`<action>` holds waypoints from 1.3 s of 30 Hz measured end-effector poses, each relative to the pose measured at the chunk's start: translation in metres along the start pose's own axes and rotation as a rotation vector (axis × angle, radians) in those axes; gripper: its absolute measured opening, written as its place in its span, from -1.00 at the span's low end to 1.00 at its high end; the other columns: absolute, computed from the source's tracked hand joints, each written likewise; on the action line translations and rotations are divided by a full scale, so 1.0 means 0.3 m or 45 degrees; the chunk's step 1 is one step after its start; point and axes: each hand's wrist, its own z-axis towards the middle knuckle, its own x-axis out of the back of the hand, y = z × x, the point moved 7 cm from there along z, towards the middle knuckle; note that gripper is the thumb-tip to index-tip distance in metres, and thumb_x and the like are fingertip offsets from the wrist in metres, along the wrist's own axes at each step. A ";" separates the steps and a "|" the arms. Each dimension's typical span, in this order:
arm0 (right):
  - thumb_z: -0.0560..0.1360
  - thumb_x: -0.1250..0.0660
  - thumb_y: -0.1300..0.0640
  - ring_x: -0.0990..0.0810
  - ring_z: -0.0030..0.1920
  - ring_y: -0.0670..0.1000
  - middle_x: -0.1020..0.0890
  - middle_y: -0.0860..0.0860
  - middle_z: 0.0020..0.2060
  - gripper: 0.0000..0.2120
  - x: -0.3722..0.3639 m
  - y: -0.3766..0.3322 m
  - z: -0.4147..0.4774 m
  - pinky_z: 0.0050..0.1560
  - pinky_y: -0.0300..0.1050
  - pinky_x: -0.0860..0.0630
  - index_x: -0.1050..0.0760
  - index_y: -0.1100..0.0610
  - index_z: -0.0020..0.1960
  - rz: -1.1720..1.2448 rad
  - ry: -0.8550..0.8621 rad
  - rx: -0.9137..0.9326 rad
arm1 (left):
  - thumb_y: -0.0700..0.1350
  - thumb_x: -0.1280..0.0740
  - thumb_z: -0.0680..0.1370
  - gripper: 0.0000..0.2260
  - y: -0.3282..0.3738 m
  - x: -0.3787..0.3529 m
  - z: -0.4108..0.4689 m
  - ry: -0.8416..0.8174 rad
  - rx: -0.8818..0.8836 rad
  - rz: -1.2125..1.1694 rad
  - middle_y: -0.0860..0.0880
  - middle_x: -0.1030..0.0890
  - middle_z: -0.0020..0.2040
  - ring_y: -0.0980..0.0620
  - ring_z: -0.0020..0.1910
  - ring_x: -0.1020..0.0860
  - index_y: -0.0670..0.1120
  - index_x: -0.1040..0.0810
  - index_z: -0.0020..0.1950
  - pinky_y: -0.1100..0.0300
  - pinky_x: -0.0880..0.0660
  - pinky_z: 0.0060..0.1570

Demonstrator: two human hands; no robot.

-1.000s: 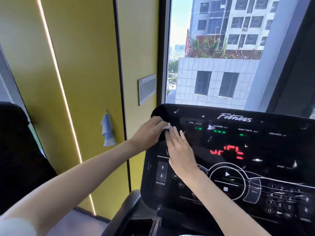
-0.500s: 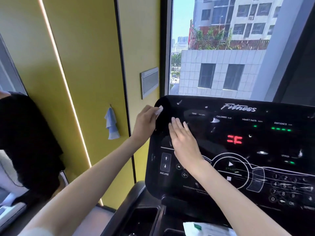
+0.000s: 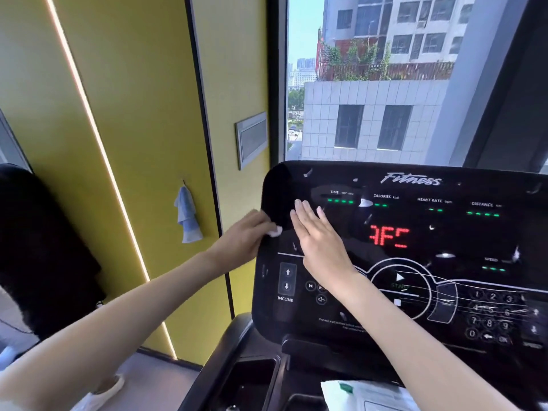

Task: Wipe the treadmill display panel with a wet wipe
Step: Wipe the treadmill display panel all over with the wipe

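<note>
My left hand (image 3: 244, 237) pinches what seems the wipe (image 3: 275, 231) at the panel's (image 3: 462, 241) left edge, my right hand (image 3: 321, 243) flat beside it, panel stretching rightward.

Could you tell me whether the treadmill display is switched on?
On: red characters and green lights glow on the display panel.

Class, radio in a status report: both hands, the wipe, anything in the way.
Left hand pinches wet wipe at left edge of display panel. Right hand flat on panel beside it, possibly in wipe's path. Over.
</note>
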 end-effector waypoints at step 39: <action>0.22 -0.24 0.54 -0.28 0.40 0.25 -0.32 0.32 0.37 -0.29 -0.061 -0.023 -0.199 0.38 0.18 -0.24 -0.26 0.41 0.38 0.047 -0.045 -0.075 | -0.34 -0.23 0.53 -0.87 -0.011 -0.017 -0.014 0.366 0.392 -0.089 -0.17 -0.53 -0.12 -0.05 -0.16 -0.50 -0.28 -0.56 0.00 0.09 -0.47 -0.17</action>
